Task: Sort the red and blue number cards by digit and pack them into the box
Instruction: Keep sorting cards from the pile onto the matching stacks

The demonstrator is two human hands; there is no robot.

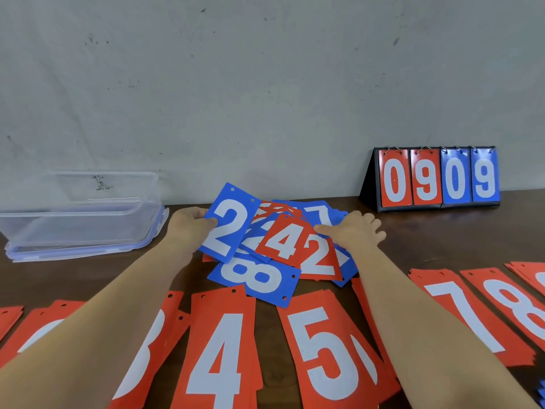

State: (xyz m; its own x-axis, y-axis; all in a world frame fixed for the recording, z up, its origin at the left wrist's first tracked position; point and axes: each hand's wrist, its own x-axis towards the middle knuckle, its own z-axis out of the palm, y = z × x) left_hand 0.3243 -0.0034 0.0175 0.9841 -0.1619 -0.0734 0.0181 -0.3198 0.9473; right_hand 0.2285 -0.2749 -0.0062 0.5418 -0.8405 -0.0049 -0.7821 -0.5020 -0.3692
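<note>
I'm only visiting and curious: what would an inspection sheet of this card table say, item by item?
Surface: dark wooden table, cards over its near half.
Job's things: mixed pile of red and blue cards mid-table, red 4 card on top, blue 8 card at its near edge; sorted red stacks along the near edge, among them 4 stack, 5 stack, 7 stack; clear plastic box far left.
Clutter: flip scoreboard reading 0909, back right.
Grips: left hand holds blue 2 card, thumb on its face; right hand rests open on the pile.
Cables: nothing seen.
Surroundings: scuffed grey wall behind.
</note>
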